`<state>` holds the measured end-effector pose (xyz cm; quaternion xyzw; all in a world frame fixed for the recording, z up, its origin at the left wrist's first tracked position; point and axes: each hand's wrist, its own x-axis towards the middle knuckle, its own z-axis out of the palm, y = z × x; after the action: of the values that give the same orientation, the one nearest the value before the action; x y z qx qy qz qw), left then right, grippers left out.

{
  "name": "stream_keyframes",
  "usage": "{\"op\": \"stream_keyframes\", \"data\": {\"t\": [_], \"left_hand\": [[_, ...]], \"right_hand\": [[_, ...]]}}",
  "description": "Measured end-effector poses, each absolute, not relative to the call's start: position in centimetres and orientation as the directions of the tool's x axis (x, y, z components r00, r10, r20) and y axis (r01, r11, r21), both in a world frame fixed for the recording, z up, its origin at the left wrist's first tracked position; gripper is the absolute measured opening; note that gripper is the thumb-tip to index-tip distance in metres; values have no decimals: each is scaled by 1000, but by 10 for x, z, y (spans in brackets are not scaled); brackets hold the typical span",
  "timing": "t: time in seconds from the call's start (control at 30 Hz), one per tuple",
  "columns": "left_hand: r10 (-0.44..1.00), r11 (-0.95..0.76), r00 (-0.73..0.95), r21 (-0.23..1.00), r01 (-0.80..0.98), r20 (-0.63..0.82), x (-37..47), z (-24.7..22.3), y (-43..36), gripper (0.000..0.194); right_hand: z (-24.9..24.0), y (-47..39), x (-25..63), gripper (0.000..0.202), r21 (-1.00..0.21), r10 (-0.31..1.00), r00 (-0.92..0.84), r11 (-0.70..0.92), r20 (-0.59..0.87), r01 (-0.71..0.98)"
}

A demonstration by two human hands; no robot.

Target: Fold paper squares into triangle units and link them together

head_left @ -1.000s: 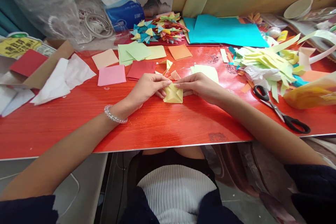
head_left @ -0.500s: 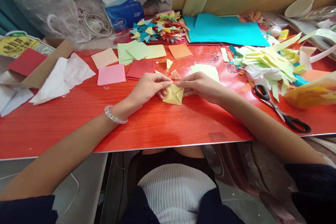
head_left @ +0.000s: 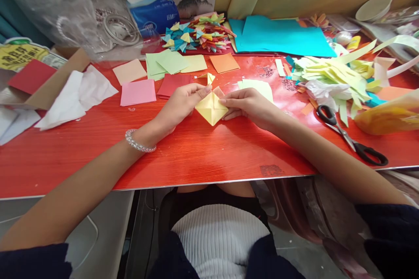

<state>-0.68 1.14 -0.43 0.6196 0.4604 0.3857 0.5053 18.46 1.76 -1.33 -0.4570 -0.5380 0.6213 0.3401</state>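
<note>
A folded piece of yellow paper (head_left: 212,110), diamond-shaped with creases, is held just above the red table (head_left: 183,152). My left hand (head_left: 183,105) pinches its upper left edge between thumb and fingers. On the other side, my right hand (head_left: 246,103) grips the right corner, thumb and forefinger closed on it. Right behind the paper lie a small folded yellow piece (head_left: 209,79) and a peach folded piece (head_left: 218,92), the latter partly covered. A stack of red paper squares (head_left: 173,85) sits beside my left hand, and pale green sheets (head_left: 258,89) lie behind my right.
Pink (head_left: 138,92), peach and orange squares (head_left: 224,63) lie across the table. Folded paper pieces (head_left: 199,35) are heaped at the back, near blue sheets (head_left: 281,37). Black-handled scissors (head_left: 350,137) rest at right by paper strips (head_left: 337,78). White tissue (head_left: 78,96) lies left.
The yellow paper has turned from a tilted position into a diamond with its point toward me, and its face looks more spread. My left hand has shifted slightly left and up.
</note>
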Motion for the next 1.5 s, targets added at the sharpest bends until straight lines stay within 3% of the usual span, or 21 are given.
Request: {"op": "stream_keyframes", "data": {"t": [0.1, 0.37, 0.6, 0.83, 1.07, 1.3, 1.5], "left_hand": [[959, -9, 279, 981, 195, -47, -11, -6, 16, 20], [957, -44, 290, 977, 210, -19, -13, -8, 17, 15], [956, -23, 291, 974, 227, -45, -13, -6, 16, 15], [954, -38, 298, 976, 215, -28, -13, -6, 14, 13], [924, 39, 372, 991, 130, -86, -11, -5, 15, 28], [945, -8, 326, 996, 91, -22, -11, -6, 15, 17], [917, 9, 397, 998, 64, -33, -9, -5, 13, 22]], "right_hand": [[-15, 19, 185, 12, -988, 937, -315, -154, -154, 24], [-15, 16, 186, 17, -974, 843, -500, -226, -201, 10], [-12, 17, 185, 17, -964, 854, -456, -263, -249, 34], [-15, 14, 182, 12, -979, 881, -433, -205, -190, 12], [-14, 13, 179, 12, -992, 944, -307, -129, -117, -17], [-13, 15, 182, 16, -989, 912, -391, -148, -129, -19], [-12, 16, 183, 10, -994, 945, -315, -101, -85, -37]]}}
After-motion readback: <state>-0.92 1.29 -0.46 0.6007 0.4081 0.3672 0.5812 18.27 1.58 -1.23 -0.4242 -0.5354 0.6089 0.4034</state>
